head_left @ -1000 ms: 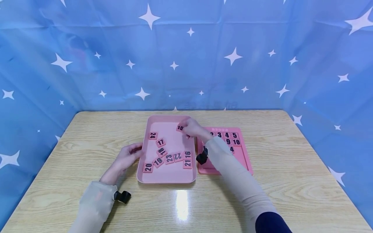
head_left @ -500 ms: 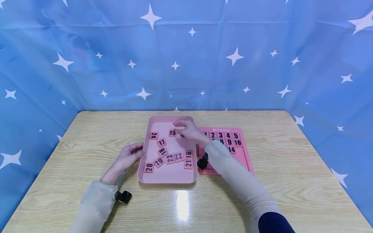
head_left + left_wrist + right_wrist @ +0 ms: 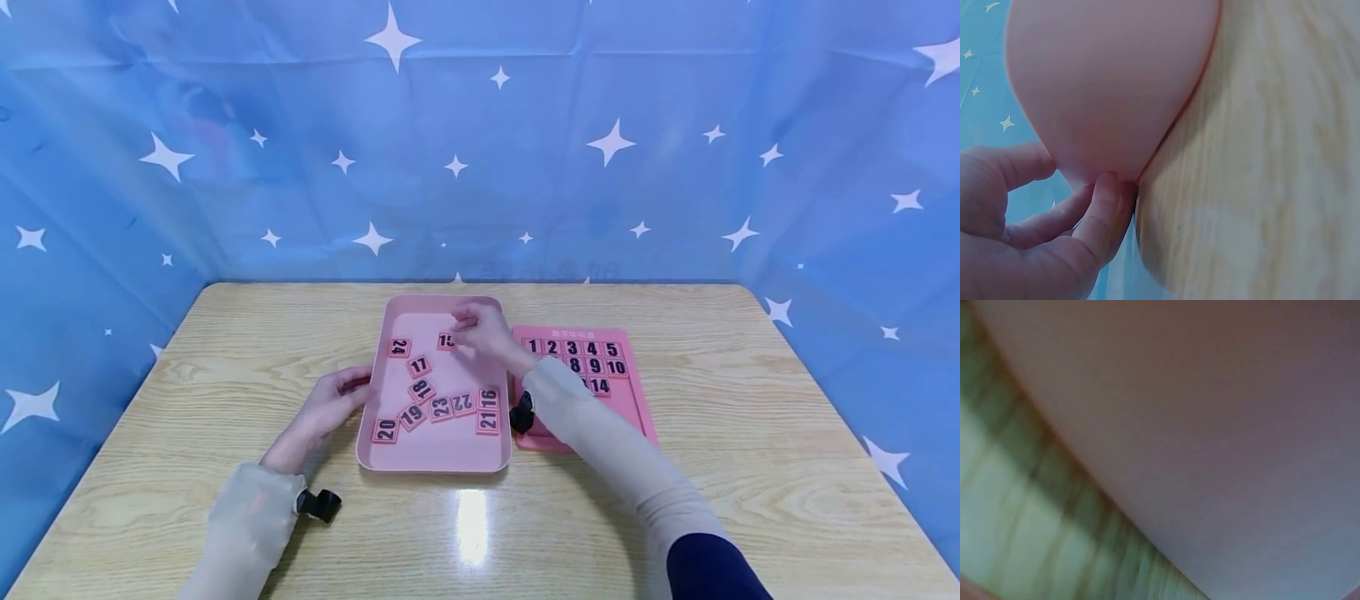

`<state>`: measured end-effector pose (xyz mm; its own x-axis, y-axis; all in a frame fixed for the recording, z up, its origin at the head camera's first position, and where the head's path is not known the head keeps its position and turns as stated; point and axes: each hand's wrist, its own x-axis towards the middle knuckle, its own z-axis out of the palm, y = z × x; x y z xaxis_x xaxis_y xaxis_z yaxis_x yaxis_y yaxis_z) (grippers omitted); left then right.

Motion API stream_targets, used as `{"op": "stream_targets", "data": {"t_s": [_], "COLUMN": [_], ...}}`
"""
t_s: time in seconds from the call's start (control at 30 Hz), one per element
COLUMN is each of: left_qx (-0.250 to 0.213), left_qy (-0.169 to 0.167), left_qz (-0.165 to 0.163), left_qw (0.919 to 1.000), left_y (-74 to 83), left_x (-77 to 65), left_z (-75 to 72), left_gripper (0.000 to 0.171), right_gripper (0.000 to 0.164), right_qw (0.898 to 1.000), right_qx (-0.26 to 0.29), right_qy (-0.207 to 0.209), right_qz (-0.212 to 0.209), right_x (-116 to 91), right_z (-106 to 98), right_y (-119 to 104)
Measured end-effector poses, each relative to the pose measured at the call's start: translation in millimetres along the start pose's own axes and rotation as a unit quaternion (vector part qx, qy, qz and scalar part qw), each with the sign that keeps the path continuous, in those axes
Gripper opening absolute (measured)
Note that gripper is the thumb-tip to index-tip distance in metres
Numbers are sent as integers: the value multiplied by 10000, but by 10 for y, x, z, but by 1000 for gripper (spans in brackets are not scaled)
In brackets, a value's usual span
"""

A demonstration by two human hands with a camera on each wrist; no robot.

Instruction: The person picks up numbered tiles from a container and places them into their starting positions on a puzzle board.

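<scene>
A pale pink tray [image 3: 435, 462] holds several numbered tiles, among them 17 [image 3: 418, 366], 20 [image 3: 386, 431] and 24 [image 3: 399, 348]. My left hand [image 3: 327, 408] rests its fingertips against the outside of the tray's left wall; in the left wrist view its fingers [image 3: 1100, 212] touch that wall. My right hand [image 3: 483, 333] is over the tray's upper right part, its fingers loosely bent beside tile 15 [image 3: 446, 341]. It partly covers this tile; whether it touches it is unclear. The right wrist view shows just the tray's outer wall [image 3: 1210, 437], blurred.
To the tray's right lies a darker pink number board [image 3: 637, 400], its upper rows filled with tiles in number order; my right forearm [image 3: 592, 433] crosses over it. Both lie on a wooden table [image 3: 750, 433]. A blue star-patterned cloth [image 3: 525, 192] stands behind.
A second ago my right hand held tile 15 near the tray's upper right; the tile then lay further left, released. The hand has since shifted slightly over its edge. My left hand stays put.
</scene>
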<state>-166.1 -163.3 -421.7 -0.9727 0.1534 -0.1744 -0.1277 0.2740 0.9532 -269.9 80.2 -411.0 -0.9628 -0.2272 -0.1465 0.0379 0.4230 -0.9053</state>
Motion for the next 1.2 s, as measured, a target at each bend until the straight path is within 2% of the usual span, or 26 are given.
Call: {"op": "stream_targets", "data": {"t_s": [0.27, 0.5, 0.83, 1.1, 1.2], "left_qx": [33, -17, 1, 33, 46], "left_qy": [16, 38, 86, 107, 100], "left_qz": [91, 93, 108, 107, 95], "left_qw": [10000, 9999, 9999, 9999, 9999], "left_y": [-14, -36, -24, -24, -22], "left_x": [13, 23, 17, 17, 9], "left_z": [4, 11, 6, 10, 3], "left_gripper": [42, 41, 41, 41, 41], "right_gripper": [45, 49, 50, 46, 47], "right_qw": [9971, 9946, 9946, 9977, 9971], "right_qx": [-683, -854, -886, -634, -726], "right_qy": [47, -85, -122, -13, -57], "right_qz": [326, 583, 521, 234, 239], "right_x": [-5, -12, -19, 9, 14], "right_z": [16, 26, 40, 52, 62], "right_y": [-17, -9, -17, 19, 23]}}
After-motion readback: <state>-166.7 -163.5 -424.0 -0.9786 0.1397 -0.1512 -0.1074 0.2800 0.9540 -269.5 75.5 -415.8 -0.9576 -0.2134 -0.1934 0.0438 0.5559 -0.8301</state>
